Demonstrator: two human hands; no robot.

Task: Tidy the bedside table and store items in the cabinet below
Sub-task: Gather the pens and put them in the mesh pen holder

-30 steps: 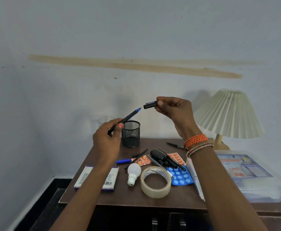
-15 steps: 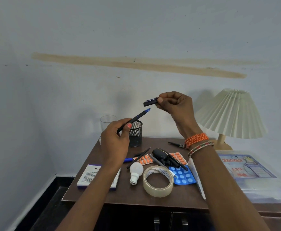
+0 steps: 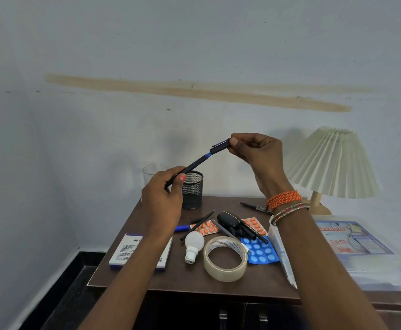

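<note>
Both hands are raised above the bedside table (image 3: 209, 281): left hand (image 3: 162, 202) grips the pen (image 3: 192, 166), right hand (image 3: 257, 154) pinches its cap (image 3: 219, 146), seemingly touching the tip.

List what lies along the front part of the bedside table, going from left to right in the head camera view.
White medicine box → light bulb → roll of clear tape → blue blister pack → clear first-aid box.
</note>
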